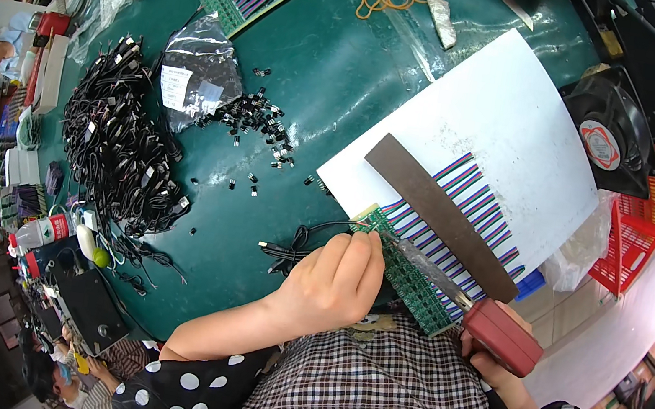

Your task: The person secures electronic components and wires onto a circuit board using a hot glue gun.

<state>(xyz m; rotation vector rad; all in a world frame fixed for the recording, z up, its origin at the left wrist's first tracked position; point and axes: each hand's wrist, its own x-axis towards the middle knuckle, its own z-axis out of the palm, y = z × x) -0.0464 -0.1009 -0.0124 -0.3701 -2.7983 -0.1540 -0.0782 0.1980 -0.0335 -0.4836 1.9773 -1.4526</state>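
My left hand [335, 280] is pinched at the upper left end of a green circuit board [415, 289], its fingertips on the thin wire end of a black cable [308, 229]. That cable loops back beside the wrist, its plug lying on the table. My right hand [490, 364] is wrapped round the red handle of a soldering iron [504, 337]. The iron's metal shaft slants over the board, and its tip comes close to my left fingertips. Striped coloured wires [452, 191] fan out from the board under a flat brown bar [440, 213].
The wires lie on a white sheet [503, 104]. Leftward are a pile of black cables [120, 144], a plastic bag [204, 68] and loose small black parts [260, 118]. A black fan [609, 132] stands at the right beside a red basket [625, 240]. Rubber bands [388, 0] lie at the back.
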